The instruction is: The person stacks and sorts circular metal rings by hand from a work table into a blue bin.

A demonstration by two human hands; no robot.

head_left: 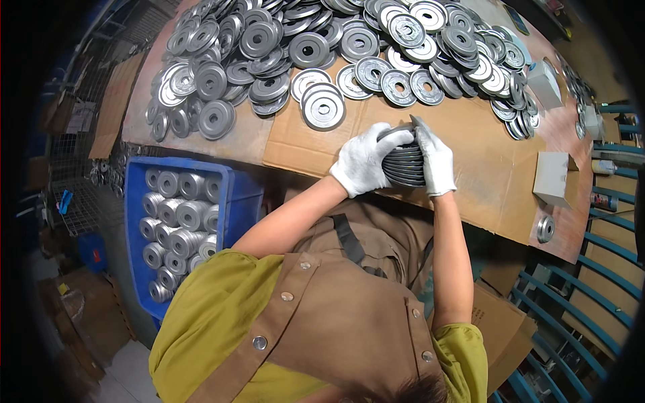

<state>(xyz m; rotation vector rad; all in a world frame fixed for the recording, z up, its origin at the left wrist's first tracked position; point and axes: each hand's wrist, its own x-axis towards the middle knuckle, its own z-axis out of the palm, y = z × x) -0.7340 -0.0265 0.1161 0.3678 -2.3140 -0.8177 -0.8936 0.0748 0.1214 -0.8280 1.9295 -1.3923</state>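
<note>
Squeezing the stack of discs (405,161) at mid-frame, your left hand (363,164) and right hand (435,161) close on it from either side; keep its edges aligned over the cardboard-covered bench (484,174), short of the loose discs (322,47) above.

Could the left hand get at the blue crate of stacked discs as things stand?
Probably not at once: the left hand and the right hand together clamp a stack of metal discs. The blue crate lies open, low on the left, with nothing over it.
</note>
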